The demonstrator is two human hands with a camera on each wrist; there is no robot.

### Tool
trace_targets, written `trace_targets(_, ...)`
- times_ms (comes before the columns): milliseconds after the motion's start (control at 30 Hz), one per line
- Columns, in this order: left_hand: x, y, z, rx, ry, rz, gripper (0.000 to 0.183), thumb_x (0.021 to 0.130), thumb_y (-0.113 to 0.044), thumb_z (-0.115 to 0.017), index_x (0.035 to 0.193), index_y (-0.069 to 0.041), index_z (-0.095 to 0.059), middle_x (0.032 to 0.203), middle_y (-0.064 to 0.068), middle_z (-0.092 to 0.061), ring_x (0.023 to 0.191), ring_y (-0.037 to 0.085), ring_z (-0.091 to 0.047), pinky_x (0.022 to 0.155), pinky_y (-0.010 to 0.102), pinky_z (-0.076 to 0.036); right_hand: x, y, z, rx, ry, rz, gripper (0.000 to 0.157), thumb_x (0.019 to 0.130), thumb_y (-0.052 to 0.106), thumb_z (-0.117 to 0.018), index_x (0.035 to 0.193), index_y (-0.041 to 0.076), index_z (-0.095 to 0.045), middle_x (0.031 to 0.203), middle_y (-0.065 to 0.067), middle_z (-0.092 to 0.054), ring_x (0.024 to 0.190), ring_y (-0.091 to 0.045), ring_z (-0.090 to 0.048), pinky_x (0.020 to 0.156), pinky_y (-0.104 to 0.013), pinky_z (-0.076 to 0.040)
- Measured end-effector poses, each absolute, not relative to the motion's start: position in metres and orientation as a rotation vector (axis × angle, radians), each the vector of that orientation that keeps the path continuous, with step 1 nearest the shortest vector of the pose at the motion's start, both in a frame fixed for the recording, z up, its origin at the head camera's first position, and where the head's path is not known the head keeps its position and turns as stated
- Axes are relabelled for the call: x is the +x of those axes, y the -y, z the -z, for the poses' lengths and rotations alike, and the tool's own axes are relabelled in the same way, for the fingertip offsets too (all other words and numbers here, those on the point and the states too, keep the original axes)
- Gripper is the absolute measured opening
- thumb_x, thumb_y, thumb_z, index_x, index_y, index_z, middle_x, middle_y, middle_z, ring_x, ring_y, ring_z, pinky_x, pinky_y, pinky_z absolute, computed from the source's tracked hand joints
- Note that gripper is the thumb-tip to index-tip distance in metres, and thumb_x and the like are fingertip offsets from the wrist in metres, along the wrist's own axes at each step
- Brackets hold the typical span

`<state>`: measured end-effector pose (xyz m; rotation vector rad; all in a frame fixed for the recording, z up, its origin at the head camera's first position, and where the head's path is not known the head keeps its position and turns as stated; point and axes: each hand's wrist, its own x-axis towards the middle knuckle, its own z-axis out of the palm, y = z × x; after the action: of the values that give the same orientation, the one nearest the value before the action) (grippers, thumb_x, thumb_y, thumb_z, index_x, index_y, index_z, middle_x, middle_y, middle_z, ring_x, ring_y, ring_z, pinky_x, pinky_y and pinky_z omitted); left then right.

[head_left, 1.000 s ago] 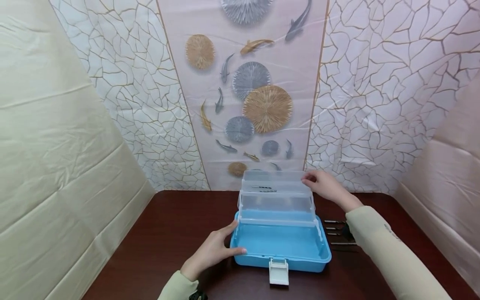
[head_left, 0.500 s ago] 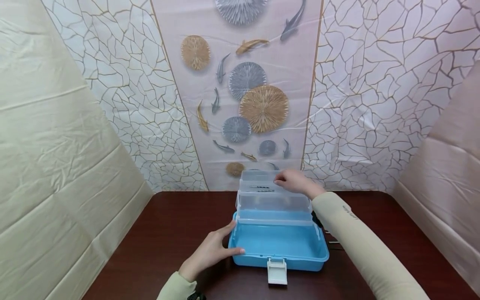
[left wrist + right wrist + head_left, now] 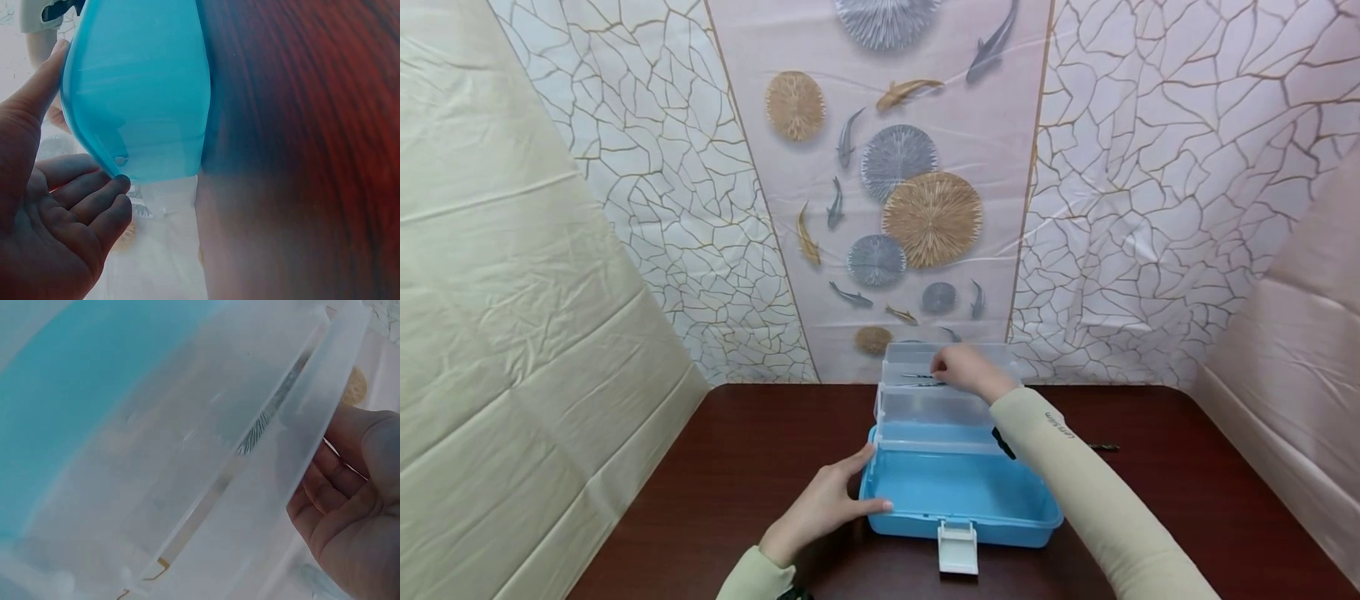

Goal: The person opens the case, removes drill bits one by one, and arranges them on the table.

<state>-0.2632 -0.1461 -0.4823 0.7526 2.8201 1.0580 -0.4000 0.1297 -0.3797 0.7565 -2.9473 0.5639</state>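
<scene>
A light-blue plastic toolbox (image 3: 1000, 533) stands with its clear fold-out trays raised behind its bare base. My left hand (image 3: 823, 508) holds the box's left end, thumb at the front rim, other fingers at the side; in the left wrist view they touch the rim near a corner. Reaching over the top tray (image 3: 906, 358), my right hand (image 3: 966, 369) has its fingers bent beside two slim drill bits (image 3: 921, 384) lying in a tray. In the right wrist view the tray wall hides the fingertips, so whether they pinch anything cannot be seen.
A white latch (image 3: 957, 550) hangs down at the box's front. On the dark wooden table (image 3: 737, 467), a drill bit (image 3: 1103, 447) shows to the right, past my sleeve, which covers other ground there. A patterned cloth backdrop (image 3: 662, 208) rises behind the table.
My right hand has moved left from the top tray's right edge to just beside the drill bits. My sleeve now covers most of the bits on the table. The left hand stays on the box.
</scene>
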Motion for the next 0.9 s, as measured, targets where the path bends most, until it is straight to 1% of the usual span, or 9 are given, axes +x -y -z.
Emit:
trace_targets(167, -0.263, 0.145, 0.481, 0.764, -2.821, -1.056, 0.094, 0.085, -0.054, -0.076, 0.157, -0.011, -0.035, 0.159, 0.007, -0.037, 0.141, 0.023, -0.043, 0.109, 0.048, -0.043, -0.402, -0.120, 0.383, 0.728, 2.943, -0.505, 0.010, 0.097, 0.010, -0.068, 0.099, 0.004, -0.076, 0.091, -0.007, -0.072, 0.082, -0.020, -0.066, 0.077, -0.039, -0.057)
trace_targets(333, -0.263, 0.144, 0.480, 0.757, -2.815, -1.063, 0.094, 0.085, -0.054, -0.076, 0.157, -0.012, -0.034, 0.159, 0.006, -0.036, 0.141, 0.023, -0.043, 0.108, 0.048, -0.044, -0.406, -0.112, 0.386, 0.721, 2.937, -0.479, 0.010, 0.097, 0.008, -0.067, 0.097, 0.004, -0.076, 0.090, -0.007, -0.072, 0.078, -0.020, -0.066, 0.076, -0.038, -0.057)
trace_targets(533, -0.262, 0.145, 0.481, 0.747, -2.808, -1.074, 0.093, 0.085, -0.055, -0.076, 0.157, -0.011, -0.035, 0.160, 0.006, -0.036, 0.141, 0.023, -0.042, 0.108, 0.049, -0.044, -0.405, -0.105, 0.386, 0.704, 2.939, -0.446, 0.013, 0.099, 0.005, -0.062, 0.094, 0.003, -0.074, 0.088, -0.008, -0.070, 0.076, -0.020, -0.065, 0.074, -0.038, -0.056)
trace_targets(700, -0.262, 0.146, 0.482, 0.739, -2.802, -1.082, 0.094, 0.086, -0.054, -0.076, 0.157, -0.011, -0.034, 0.160, 0.006, -0.036, 0.142, 0.023, -0.042, 0.108, 0.049, -0.044, -0.403, -0.104, 0.388, 0.733, 2.921, -0.449, 0.017, 0.099, 0.001, -0.057, 0.088, 0.003, -0.069, 0.084, -0.008, -0.067, 0.071, -0.019, -0.058, 0.069, -0.036, -0.052)
trace_targets(800, -0.262, 0.147, 0.482, 0.730, -2.801, -1.082, 0.094, 0.085, -0.055, -0.076, 0.157, -0.011, -0.034, 0.160, 0.006, -0.036, 0.142, 0.023, -0.041, 0.108, 0.049, -0.043, -0.403, -0.106, 0.389, 0.744, 2.913, -0.485, 0.018, 0.100, 0.001, -0.056, 0.089, 0.003, -0.069, 0.082, -0.008, -0.065, 0.069, -0.018, -0.055, 0.067, -0.035, -0.050)
trace_targets(900, -0.262, 0.147, 0.482, 0.725, -2.804, -1.076, 0.094, 0.085, -0.055, -0.076, 0.157, -0.011, -0.034, 0.160, 0.007, -0.036, 0.142, 0.024, -0.041, 0.108, 0.049, -0.043, -0.403, -0.109, 0.387, 0.760, 2.896, -0.547, 0.017, 0.102, 0.003, -0.055, 0.093, 0.002, -0.069, 0.083, -0.008, -0.065, 0.069, -0.018, -0.057, 0.068, -0.036, -0.051)
